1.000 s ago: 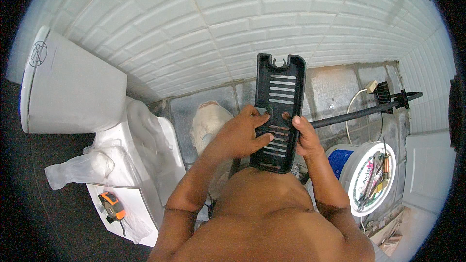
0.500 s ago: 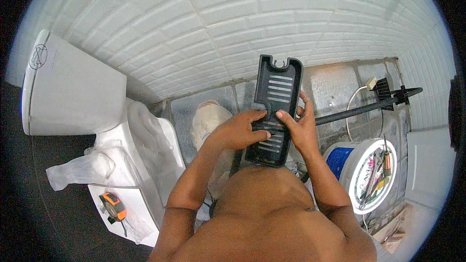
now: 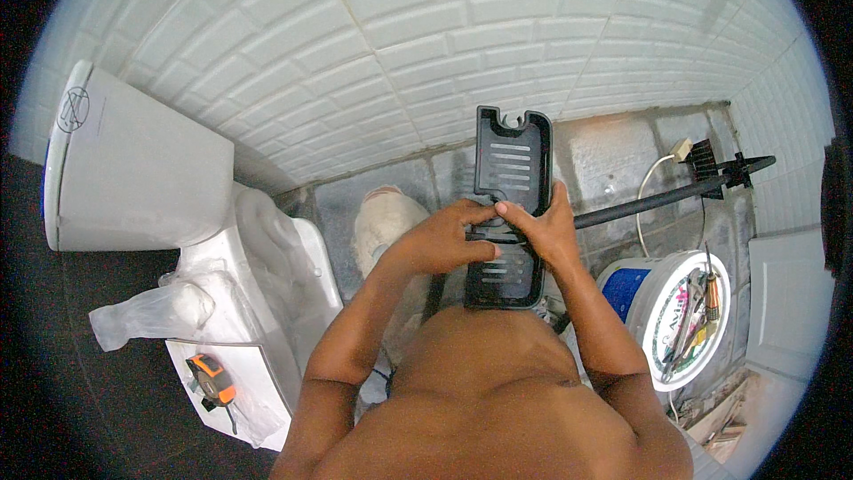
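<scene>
A black plastic slotted shelf [image 3: 514, 153], long and shallow with a round notch in its far end, is held upright in front of my belly. Its middle is crossed by my fingers. My left hand [image 3: 444, 236] pinches the shelf's left edge, thumb and index finger over its face. My right hand [image 3: 548, 229] grips the right edge, thumb laid across the middle and nearly touching the left fingertips. The fingers behind the shelf are hidden. A black pole [image 3: 653, 203] runs to the right from behind my right hand.
On my left stands a white toilet [image 3: 283, 258] with plastic wrap. A white board [image 3: 191, 357] there bears an orange and black tape measure [image 3: 211, 380]. At right, a white bucket [image 3: 641, 289] has hand tools on its lid. The white tiled wall [image 3: 462, 27] rises ahead.
The shelf has turned slightly and now stands straighter, its lower end shifted right. My right fingers have slid a little lower around its edge. Both hands keep hold of it.
</scene>
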A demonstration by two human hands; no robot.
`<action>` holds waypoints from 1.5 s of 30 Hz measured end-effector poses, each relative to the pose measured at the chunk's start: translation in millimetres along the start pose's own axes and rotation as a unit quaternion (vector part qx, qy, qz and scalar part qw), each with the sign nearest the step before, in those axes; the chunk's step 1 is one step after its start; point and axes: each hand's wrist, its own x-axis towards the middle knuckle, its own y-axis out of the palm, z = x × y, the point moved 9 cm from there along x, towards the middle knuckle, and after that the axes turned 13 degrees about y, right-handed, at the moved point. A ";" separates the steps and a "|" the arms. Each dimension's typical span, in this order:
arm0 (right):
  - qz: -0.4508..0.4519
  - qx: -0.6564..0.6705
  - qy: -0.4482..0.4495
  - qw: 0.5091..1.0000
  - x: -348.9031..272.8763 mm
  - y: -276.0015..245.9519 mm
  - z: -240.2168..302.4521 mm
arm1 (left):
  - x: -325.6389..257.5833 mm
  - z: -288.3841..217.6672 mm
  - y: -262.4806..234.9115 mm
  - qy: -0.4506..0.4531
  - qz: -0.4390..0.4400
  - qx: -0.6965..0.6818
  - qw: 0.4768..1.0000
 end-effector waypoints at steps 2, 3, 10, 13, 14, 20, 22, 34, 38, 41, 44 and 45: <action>0.013 0.000 0.042 0.999 3.6 1.6 -10.0 | -1.1 3.4 4.1 -0.024 0.014 -0.002 1.000; 0.024 0.013 0.050 0.998 5.8 3.5 -12.7 | -0.4 2.1 6.1 -0.021 0.022 0.001 1.000; 0.034 0.094 0.072 0.992 15.6 5.9 -16.9 | -4.2 0.1 -6.5 -0.077 -0.058 -0.069 0.993; 0.053 0.169 0.097 0.979 16.8 2.9 -15.9 | -27.2 23.4 -15.2 -0.203 -0.109 -0.202 0.952; 0.065 0.192 0.102 0.974 17.3 3.6 -14.7 | -29.7 26.3 -21.9 -0.191 -0.166 -0.246 0.935; 0.160 0.276 0.121 0.940 19.1 26.9 -12.4 | -26.3 50.6 -7.2 -0.214 -0.221 -0.418 0.855; 0.170 0.276 0.113 0.939 19.3 34.4 -14.0 | -23.0 52.9 -3.3 -0.214 -0.236 -0.427 0.846; 0.175 0.215 0.053 0.959 16.4 44.6 -18.3 | -22.8 68.4 -7.9 -0.254 -0.262 -0.313 0.877; 0.132 0.170 0.013 0.976 12.4 38.2 -14.2 | -23.2 66.9 -3.8 -0.246 -0.266 -0.335 0.870; 0.109 0.080 -0.025 0.991 6.0 36.6 -2.7 | -23.5 66.8 -5.7 -0.248 -0.246 -0.331 0.876; -0.013 -0.090 -0.132 0.987 -12.3 24.8 22.0 | -26.1 67.9 -7.8 -0.258 -0.232 -0.312 0.884; -0.048 -0.127 -0.153 0.979 -20.3 21.6 27.8 | -27.0 68.3 -7.3 -0.261 -0.229 -0.309 0.886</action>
